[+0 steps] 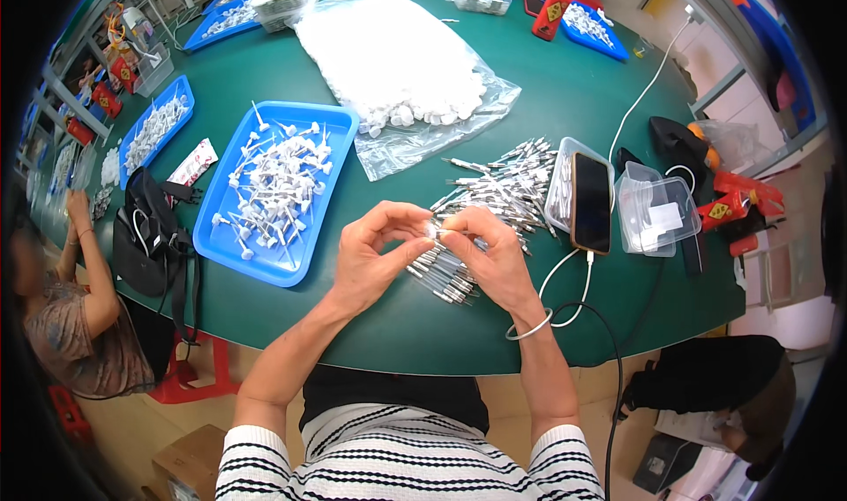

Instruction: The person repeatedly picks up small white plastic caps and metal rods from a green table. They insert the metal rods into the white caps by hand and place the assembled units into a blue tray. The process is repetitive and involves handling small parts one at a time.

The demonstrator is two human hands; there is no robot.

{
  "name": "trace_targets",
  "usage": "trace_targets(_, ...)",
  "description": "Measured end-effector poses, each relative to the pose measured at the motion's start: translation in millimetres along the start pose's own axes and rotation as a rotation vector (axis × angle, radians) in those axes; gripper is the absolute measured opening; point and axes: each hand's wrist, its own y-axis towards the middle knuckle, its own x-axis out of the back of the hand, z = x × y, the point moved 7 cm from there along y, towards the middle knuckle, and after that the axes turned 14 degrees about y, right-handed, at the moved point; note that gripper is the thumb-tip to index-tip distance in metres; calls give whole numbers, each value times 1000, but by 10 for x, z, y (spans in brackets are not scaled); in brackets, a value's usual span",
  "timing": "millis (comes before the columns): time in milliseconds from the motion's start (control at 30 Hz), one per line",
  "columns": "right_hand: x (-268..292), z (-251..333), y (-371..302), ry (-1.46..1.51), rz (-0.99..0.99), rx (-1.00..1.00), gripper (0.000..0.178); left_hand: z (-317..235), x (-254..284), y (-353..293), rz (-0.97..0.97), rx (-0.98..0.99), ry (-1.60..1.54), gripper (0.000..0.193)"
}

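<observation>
Both my hands meet over the near middle of the green table. My left hand (375,250) pinches a small white plastic cap (431,228) between thumb and fingertips. My right hand (498,258) is closed in a pinch right beside it; whatever its fingertips hold is mostly hidden. Under and beyond my hands lies a pile of thin silvery rods (516,183), with a neater row of them (441,276) nearer to me. To the left, a blue tray (212,236) carries many white-headed pieces with thin stems (278,179).
An open plastic bag (388,56) of white caps lies beyond. At right are a phone (591,203) on a clear box, a cable (573,305) and another clear box (657,214). A black bag (146,236) lies at left; a person (79,316) sits there.
</observation>
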Motion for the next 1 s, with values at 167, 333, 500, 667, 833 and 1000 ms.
trace_targets(167, 5, 41, 19, -42, 69, 85, 10, -2, -44, -24, 48, 8, -6, 26)
trace_targets(333, -135, -125, -51, 387, 151, -202, 15, -18, -52, -27, 65, -35, -91, 25)
trace_targets(500, -207, -225, -89, 638, 165, -209, 18, -98, -89, -26, 78, -121, -123, 22)
trace_targets(667, -297, -311, -119, 759, 148, -237, 19, -79, -67, -51, 73, -129, -126, 22)
trace_targets(833, -283, -356, -117, 758, 99, -208, 16, -79, -47, -46, 49, -135, -100, 22)
trace_targets(1000, -168, -254, -50, 515, -105, 2, 12, -191, 8, -4, -120, -76, 0, 19)
